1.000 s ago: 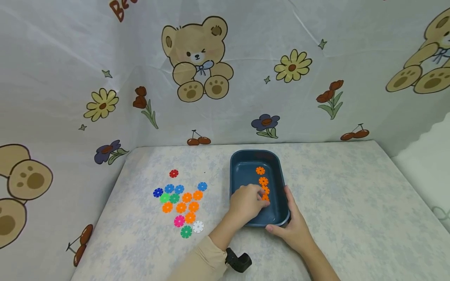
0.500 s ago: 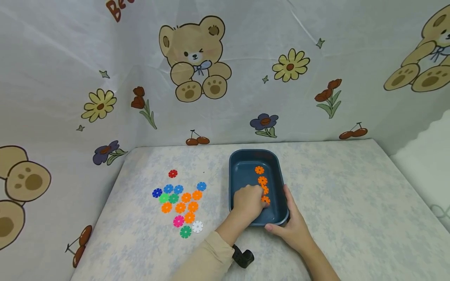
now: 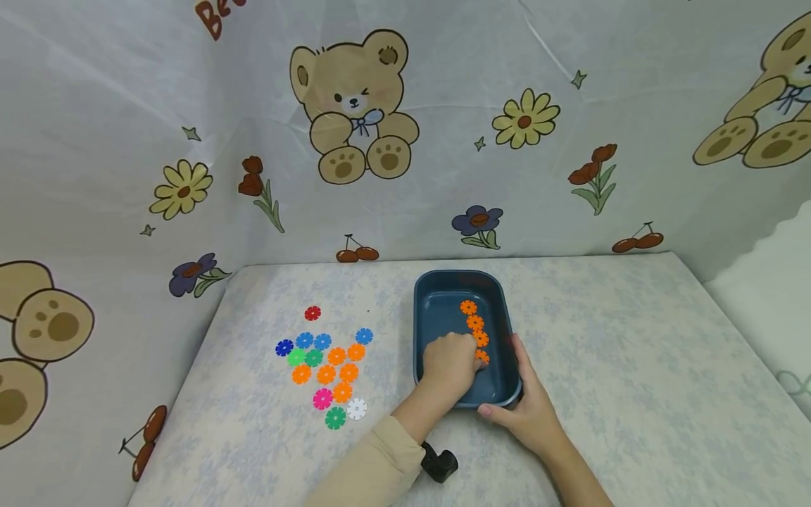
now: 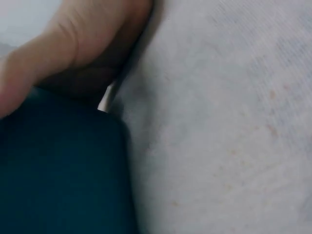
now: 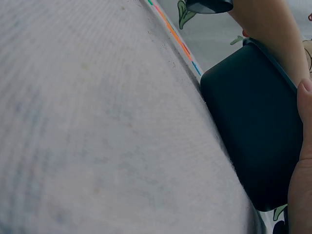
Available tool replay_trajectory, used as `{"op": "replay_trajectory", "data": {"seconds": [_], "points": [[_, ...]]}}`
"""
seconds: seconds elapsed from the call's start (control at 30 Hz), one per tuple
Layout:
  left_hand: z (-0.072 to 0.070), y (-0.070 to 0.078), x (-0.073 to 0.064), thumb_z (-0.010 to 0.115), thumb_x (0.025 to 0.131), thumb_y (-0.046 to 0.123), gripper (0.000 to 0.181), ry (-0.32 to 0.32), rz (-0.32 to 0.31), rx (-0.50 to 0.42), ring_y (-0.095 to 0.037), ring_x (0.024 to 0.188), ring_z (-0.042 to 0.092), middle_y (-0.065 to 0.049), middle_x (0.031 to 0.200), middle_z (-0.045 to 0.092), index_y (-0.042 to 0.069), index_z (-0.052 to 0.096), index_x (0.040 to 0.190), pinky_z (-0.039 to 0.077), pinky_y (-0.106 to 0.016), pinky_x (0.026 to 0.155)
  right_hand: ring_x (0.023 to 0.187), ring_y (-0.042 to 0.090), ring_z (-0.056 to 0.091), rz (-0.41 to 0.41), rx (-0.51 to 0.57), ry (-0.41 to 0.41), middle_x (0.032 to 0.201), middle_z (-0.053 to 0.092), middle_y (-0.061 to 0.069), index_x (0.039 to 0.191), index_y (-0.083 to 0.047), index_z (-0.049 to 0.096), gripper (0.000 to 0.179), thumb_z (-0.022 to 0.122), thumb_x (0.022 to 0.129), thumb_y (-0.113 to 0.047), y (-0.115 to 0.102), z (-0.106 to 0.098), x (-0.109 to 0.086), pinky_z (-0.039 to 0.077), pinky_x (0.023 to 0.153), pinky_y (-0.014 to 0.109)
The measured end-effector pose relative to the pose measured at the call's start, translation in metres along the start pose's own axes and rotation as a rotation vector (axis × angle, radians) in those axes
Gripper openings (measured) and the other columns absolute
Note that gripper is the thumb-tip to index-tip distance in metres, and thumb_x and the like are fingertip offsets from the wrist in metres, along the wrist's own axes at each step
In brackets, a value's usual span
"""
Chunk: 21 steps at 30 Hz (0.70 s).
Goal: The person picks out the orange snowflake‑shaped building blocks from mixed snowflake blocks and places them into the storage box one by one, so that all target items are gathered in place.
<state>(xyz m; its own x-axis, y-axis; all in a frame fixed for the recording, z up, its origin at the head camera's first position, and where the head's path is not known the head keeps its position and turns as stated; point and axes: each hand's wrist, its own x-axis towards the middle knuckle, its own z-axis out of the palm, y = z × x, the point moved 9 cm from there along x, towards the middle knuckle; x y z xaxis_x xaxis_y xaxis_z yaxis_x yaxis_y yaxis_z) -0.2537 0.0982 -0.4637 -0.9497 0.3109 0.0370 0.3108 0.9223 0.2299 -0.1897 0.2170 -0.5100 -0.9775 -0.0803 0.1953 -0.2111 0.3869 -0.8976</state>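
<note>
In the head view, a dark blue tray (image 3: 424, 310) holds several orange snowflake discs (image 3: 475, 322) in a line near its right wall. My left hand (image 3: 448, 366) reaches over the tray's left side with fingers curled. Its thumb and index finger pinch the lowest orange disc (image 3: 483, 357), partly hiding it. My right hand (image 3: 529, 412) grips the tray's front right corner, thumb at the front and fingers along the right wall. In the left wrist view, the right hand (image 4: 92, 39) shows at the tray's corner (image 4: 63, 161). The right wrist view shows the right thumb (image 5: 303, 117) against the tray wall (image 5: 253, 126).
Left of the tray, loose snowflake discs (image 3: 337, 356) in orange, blue, green, pink, white and red lie flat on the pale patterned table (image 3: 608, 338). A black wrist camera (image 3: 440, 463) sits on the left wrist. Behind stands a printed bear curtain (image 3: 253, 84).
The left hand curls more over the discs than a second ago. The middle orange discs have shifted slightly away from me, closer to the farthest one. The right hand and tray stay put.
</note>
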Motion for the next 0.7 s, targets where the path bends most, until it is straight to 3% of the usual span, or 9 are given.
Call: {"op": "replay_trajectory", "data": {"seconds": [0.17,0.27,0.37,0.43,0.53,0.6,0.7], "points": [[-0.03,-0.003,-0.016,0.074,0.085,0.048,0.03,0.068,0.033,-0.105,-0.011,0.067,0.066,0.006,0.085,0.073,0.023,0.075,0.101,0.044,-0.024,0.05,0.147,0.004,0.022,0.002,0.003,-0.005,0.167,0.015,0.004,0.161,-0.023,0.005,0.126,0.089,0.068,-0.009,0.0,0.001,0.0,0.022,0.104,0.001],[-0.052,-0.009,-0.034,0.072,0.088,0.046,0.031,0.099,0.067,-0.203,-0.005,0.063,0.06,0.009,0.079,0.068,0.022,0.075,0.108,0.041,-0.02,0.049,0.147,0.006,0.024,-0.003,0.002,-0.007,0.167,0.015,0.004,0.161,-0.023,0.004,0.126,0.089,0.069,-0.008,0.0,0.002,0.0,0.024,0.103,0.001],[-0.067,-0.026,-0.05,0.071,0.09,0.044,0.029,0.113,0.065,-0.3,-0.001,0.055,0.048,0.012,0.067,0.056,0.021,0.074,0.107,0.036,-0.018,0.047,0.149,0.012,0.023,0.0,-0.001,-0.008,0.167,0.014,0.003,0.161,-0.023,0.003,0.126,0.089,0.069,-0.008,0.0,0.002,0.0,0.023,0.104,0.001],[-0.07,-0.048,-0.059,0.071,0.09,0.043,0.029,0.116,0.013,-0.346,-0.001,0.053,0.045,0.012,0.065,0.052,0.02,0.075,0.106,0.036,-0.019,0.047,0.15,0.017,0.022,0.008,-0.003,-0.007,0.167,0.014,0.002,0.161,-0.021,0.003,0.126,0.089,0.069,-0.009,0.0,0.001,0.001,0.021,0.105,0.001],[-0.065,-0.093,-0.066,0.074,0.088,0.041,0.03,0.099,-0.127,-0.399,-0.006,0.052,0.046,0.01,0.066,0.053,0.019,0.074,0.108,0.039,-0.022,0.047,0.15,0.022,0.021,0.017,-0.011,-0.009,0.167,0.014,0.001,0.161,-0.02,0.003,0.127,0.09,0.069,-0.011,0.0,0.001,0.001,0.019,0.105,0.0],[-0.057,-0.124,-0.069,0.076,0.087,0.038,0.033,0.079,-0.22,-0.395,-0.01,0.052,0.047,0.008,0.068,0.055,0.018,0.072,0.113,0.039,-0.024,0.047,0.151,0.022,0.021,0.022,-0.015,-0.01,0.167,0.014,0.001,0.161,-0.02,0.004,0.127,0.09,0.069,-0.012,0.001,0.001,0.001,0.018,0.105,0.0],[-0.046,-0.161,-0.072,0.079,0.085,0.034,0.041,0.046,-0.297,-0.354,-0.014,0.052,0.046,0.004,0.069,0.055,0.016,0.068,0.121,0.037,-0.026,0.046,0.151,0.02,0.019,0.023,-0.016,-0.012,0.167,0.013,0.0,0.161,-0.023,0.003,0.127,0.09,0.069,-0.012,0.001,0.001,0.001,0.018,0.105,0.0]]}}
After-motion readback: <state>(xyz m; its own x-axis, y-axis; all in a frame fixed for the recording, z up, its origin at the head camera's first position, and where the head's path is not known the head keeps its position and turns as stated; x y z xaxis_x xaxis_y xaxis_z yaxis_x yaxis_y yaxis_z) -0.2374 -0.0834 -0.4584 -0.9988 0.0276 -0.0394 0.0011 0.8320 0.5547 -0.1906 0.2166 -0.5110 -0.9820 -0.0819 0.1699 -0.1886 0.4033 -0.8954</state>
